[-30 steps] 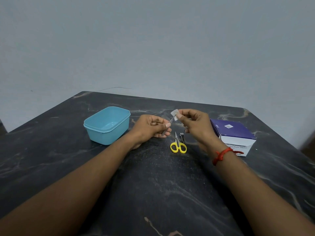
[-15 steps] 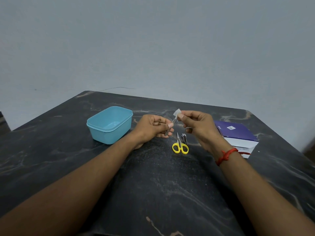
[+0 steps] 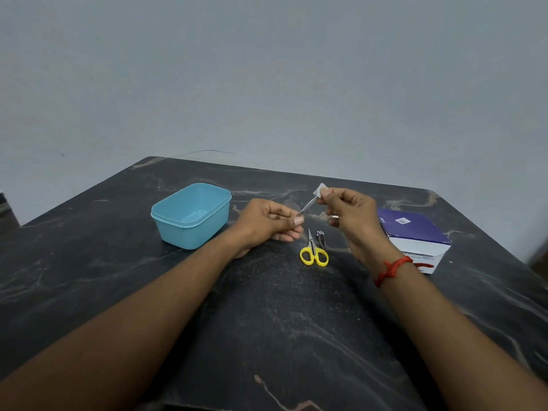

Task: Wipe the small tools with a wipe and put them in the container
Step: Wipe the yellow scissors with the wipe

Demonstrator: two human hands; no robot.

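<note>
right hand wiping tweezers, container nearby

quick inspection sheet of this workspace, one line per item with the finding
surface: dark marbled table, pale veins, no spills seen
job's things: thin metal tool held up between both hands; small white wipe at its far tip; yellow-handled scissors and nail clipper lying side by side on the table; blue container without a lid, nothing seen inside
clutter: purple and white box on the table at the right
hands: left hand pinches the tool's near end; right hand pinches the wipe on the tip
cables: thin dark line past the table's far edge, cannot tell what it is
surroundings: plain grey wall
</note>
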